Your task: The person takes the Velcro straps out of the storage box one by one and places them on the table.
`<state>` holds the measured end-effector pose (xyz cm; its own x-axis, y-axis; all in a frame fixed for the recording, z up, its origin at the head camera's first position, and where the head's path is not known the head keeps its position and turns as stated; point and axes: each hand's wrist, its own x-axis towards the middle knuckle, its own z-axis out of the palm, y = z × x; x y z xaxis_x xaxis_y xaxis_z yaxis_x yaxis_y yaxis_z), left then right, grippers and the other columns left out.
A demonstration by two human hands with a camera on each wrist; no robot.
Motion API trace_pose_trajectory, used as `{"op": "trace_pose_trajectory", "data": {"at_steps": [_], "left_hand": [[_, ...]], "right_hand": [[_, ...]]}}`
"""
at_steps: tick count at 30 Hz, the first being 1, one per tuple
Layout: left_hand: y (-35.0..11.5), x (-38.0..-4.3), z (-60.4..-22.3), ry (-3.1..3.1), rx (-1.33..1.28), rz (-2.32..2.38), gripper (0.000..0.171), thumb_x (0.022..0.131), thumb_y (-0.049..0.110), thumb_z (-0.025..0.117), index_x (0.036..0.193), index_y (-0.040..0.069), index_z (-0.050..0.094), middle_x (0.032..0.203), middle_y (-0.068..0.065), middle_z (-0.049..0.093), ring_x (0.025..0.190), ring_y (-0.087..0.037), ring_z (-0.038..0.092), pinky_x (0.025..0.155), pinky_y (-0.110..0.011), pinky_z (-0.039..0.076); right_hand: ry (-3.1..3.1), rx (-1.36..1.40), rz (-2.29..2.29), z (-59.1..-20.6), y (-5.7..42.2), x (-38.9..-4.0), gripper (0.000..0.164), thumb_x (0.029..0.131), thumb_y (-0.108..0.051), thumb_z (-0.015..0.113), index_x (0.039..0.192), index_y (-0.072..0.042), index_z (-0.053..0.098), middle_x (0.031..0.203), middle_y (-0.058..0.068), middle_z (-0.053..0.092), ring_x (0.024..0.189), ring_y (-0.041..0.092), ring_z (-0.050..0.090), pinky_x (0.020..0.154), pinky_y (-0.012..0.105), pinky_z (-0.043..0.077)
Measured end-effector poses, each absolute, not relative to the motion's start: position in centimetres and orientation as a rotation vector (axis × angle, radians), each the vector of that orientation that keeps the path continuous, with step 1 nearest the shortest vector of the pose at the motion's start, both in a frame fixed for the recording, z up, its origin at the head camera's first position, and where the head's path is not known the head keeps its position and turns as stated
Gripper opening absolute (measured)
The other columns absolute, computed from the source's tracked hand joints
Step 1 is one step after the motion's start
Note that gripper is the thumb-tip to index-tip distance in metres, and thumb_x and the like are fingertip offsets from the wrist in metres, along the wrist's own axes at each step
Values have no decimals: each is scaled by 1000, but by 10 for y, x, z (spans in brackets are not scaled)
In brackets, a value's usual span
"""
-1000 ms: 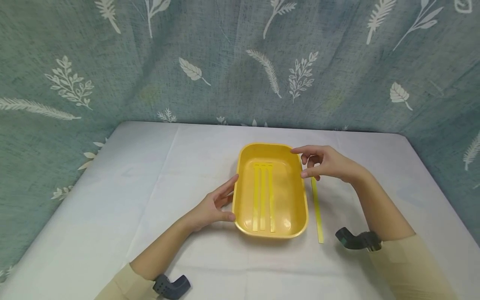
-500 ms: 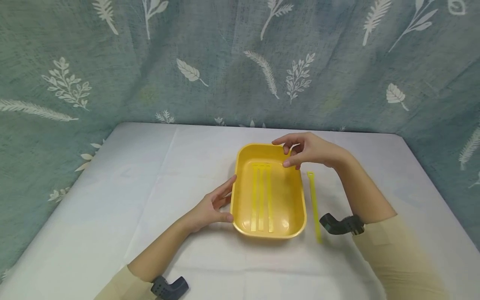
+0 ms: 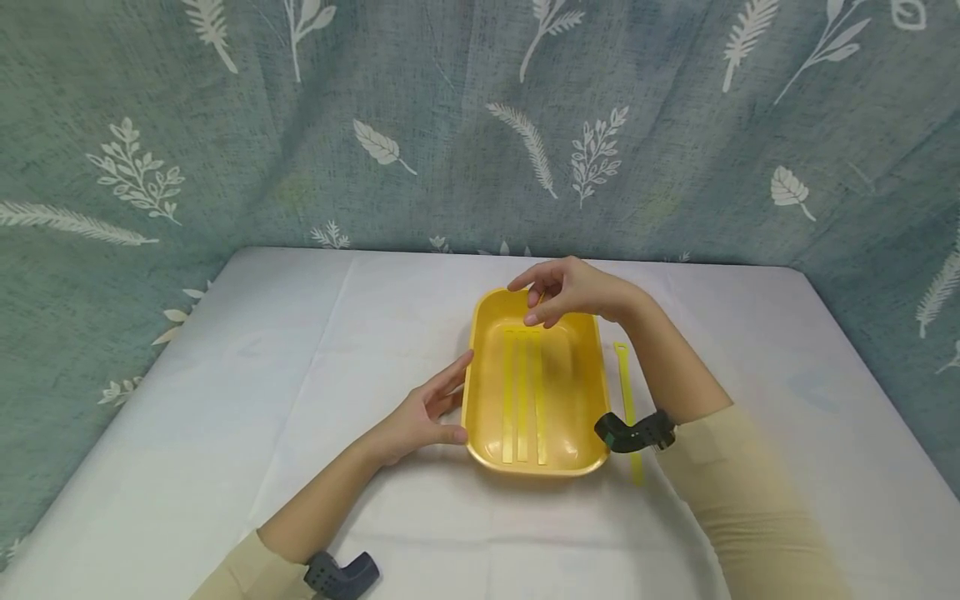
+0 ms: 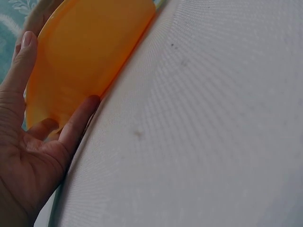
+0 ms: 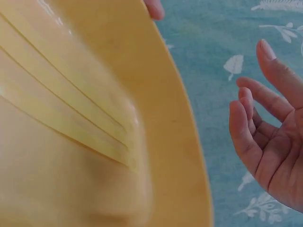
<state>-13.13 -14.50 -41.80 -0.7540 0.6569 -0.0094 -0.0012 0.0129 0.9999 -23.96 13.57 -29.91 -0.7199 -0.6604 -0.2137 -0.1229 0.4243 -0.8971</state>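
A yellow plastic tray [image 3: 573,383] lies in the middle of the table, with three flat yellow strips [image 3: 522,400] side by side on its floor. My left hand [image 3: 416,421] rests against the tray's left wall, fingers and thumb spread; the left wrist view shows these fingertips on the tray's orange-looking outer side. Over the far end of the tray is my right hand [image 3: 566,292], its fingers loosely bent. In the right wrist view that right hand [image 5: 272,137] holds nothing, and the tray's curved rim runs beside it.
Another yellow strip [image 3: 624,379], with a small loop at its far end, lies right of the tray, partly hidden by the black right wrist camera [image 3: 636,432]. A white cloth covers the table [image 3: 352,333]. Behind it hangs a blue-green leaf-print curtain [image 3: 450,167].
My right hand has moved left from the tray's right rim to above its far end, uncovering the loop of the outside strip. The left hand and tray stay nearly in place.
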Motion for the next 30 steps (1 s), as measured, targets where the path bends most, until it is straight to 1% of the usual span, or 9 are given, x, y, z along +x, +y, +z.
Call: {"op": "trace_pose_trajectory", "data": {"at_steps": [3,6,11,13,16,19,23,26,30], "left_hand": [[-144,-131,-418,1813,650,1788,105,74,30,81,153,24,12,158,-6,15,142,-31,23,110,-32,31],[-142,-131,-419,1804,647,1784,104,74,30,80,153,25,12,158,-6,15,142,-31,23,110,-32,31],[-141,-131,-420,1794,668,1785,105,74,30,80,154,22,11,159,-8,13,142,-34,22,111,-36,31],[-141,-131,-420,1790,680,1789,106,74,31,80,154,20,10,158,-10,12,141,-35,22,111,-37,31],[-141,-131,-420,1776,686,1796,105,75,30,79,154,20,10,159,-10,12,141,-36,23,111,-38,31],[-142,-130,-421,1771,689,1809,105,76,29,79,154,20,10,159,-10,11,141,-36,22,109,-34,33],[-144,-128,-421,1780,697,1823,105,76,29,79,154,19,10,159,-10,11,141,-36,22,107,-28,36],[-145,-129,-421,1785,698,1822,105,76,28,79,154,19,9,159,-10,12,141,-36,22,107,-29,35],[-144,-132,-420,1787,697,1818,105,76,28,79,154,18,9,159,-9,11,141,-35,22,107,-28,35]], "right_hand": [[2081,-638,-1320,-310,132,-244,54,81,-11,73,130,1,54,87,7,61,77,20,61,77,37,57],[2074,-615,-1322,-322,129,-247,53,82,-8,72,131,2,53,84,6,62,76,19,60,76,35,57],[2112,-578,-1294,-342,123,-249,52,83,-11,72,130,2,53,82,4,63,76,19,60,74,33,56],[2126,-557,-1295,-349,121,-249,52,82,-12,73,129,1,54,81,3,63,75,18,59,74,33,55],[2150,-544,-1286,-358,119,-250,51,81,-13,75,127,0,56,78,3,63,71,17,57,72,34,54],[2192,-555,-1255,-368,117,-251,51,80,-13,76,125,-1,58,76,2,63,66,16,55,66,31,52],[2277,-585,-1177,-377,113,-252,52,77,-14,79,124,-1,59,74,3,63,59,15,52,57,26,46],[2380,-585,-1071,-378,110,-252,55,74,-18,82,123,-3,60,78,4,63,63,15,52,57,23,43],[2513,-558,-916,-376,108,-252,59,69,-25,86,120,-5,62,83,5,60,73,16,51,62,23,43]]}}
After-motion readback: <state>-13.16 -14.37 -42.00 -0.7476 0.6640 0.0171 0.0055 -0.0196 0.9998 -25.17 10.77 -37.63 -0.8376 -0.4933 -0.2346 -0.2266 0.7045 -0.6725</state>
